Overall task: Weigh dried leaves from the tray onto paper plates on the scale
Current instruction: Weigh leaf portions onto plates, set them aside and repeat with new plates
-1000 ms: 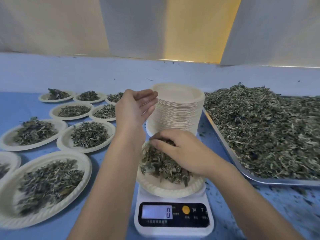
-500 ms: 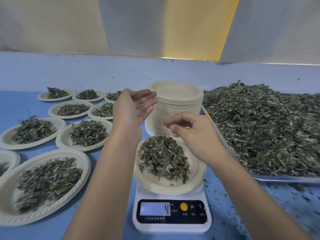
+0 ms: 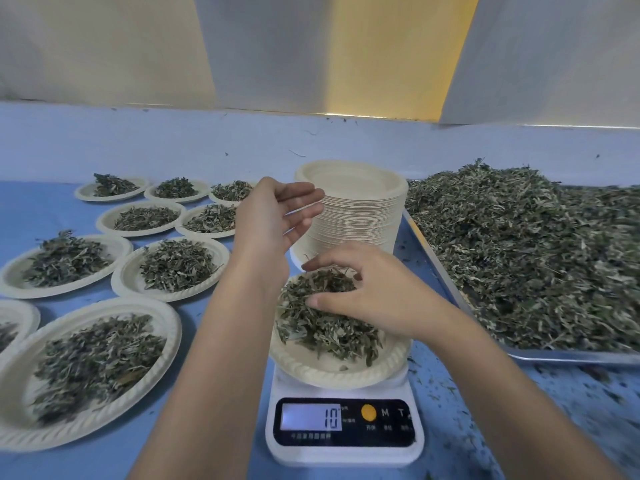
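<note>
On the white scale (image 3: 344, 424) at the near centre sits a paper plate (image 3: 332, 370) with a heap of dried leaves (image 3: 322, 323), and the display reads 10. The right hand (image 3: 374, 296) lies over the far right part of that heap, fingers spread and curled down, thumb and fingertips touching the leaves; whether it pinches any between them cannot be told. The left hand (image 3: 273, 220) hangs above and to the left of the plate, palm turned to the right, fingers loosely open and holding nothing, its fingertips in front of a tall stack of plates (image 3: 360, 202) that stands just behind the scale.

To the right, a metal tray (image 3: 571, 355) holds a large pile of the same leaves, its near left edge running close beside the stack and the scale. Crumbs of leaf are scattered on the blue table (image 3: 41, 209) around the tray and the scale.

On the left of the table lie filled plates (image 3: 176, 268), each with its own small heap: three in the far row, two in the next, two more nearer, and a large one at the near left with another cut off by the left edge. They sit near one another, some rims almost touching.
</note>
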Motion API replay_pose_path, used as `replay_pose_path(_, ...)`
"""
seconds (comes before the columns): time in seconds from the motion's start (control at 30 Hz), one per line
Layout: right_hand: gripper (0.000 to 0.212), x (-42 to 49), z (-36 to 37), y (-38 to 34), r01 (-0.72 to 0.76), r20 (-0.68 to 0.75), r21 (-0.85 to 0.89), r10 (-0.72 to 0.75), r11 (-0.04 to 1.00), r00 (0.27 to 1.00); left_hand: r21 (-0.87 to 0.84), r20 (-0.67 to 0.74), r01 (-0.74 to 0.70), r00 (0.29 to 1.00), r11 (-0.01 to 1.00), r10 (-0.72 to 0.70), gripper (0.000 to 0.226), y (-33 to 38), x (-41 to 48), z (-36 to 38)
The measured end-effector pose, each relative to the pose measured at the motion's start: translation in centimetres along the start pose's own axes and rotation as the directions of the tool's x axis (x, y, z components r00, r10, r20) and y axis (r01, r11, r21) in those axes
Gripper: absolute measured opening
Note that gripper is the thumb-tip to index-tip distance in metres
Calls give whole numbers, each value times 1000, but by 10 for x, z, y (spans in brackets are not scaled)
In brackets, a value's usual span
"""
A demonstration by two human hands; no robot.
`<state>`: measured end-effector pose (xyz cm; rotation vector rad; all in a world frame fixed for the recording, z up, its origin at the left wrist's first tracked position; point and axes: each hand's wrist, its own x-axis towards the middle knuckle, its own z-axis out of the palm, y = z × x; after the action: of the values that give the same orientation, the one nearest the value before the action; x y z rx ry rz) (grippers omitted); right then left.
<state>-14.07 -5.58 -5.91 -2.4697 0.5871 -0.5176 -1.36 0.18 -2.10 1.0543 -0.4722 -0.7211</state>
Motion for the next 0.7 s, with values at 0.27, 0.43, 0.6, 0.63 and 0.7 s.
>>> replay_pose_path(0.27,13,-1,-1,4,-28,-86,19,29,999,996,6,-27,-8,1000,1000,8,32,1,1,-6)
replay_pose_path(0.43,14,-1,-20,3,-20,-194,145,49,989,980,-22,-74,30,997,999,-32,33,-2,1,-11)
replay_pose_path(0.6,14,2,-31,-5,11,-251,316,73,949,965,-111,-22,194,980,975,-197,35,-10,-5,-10)
replay_pose_path(0.63,15,3,-32,-7,36,-275,366,72,930,959,-141,-11,228,973,963,-232,36,-11,-7,-7)
replay_pose_path(0.7,17,5,-31,-12,88,-320,453,70,887,945,-197,36,291,956,936,-290,38,-13,-12,0)
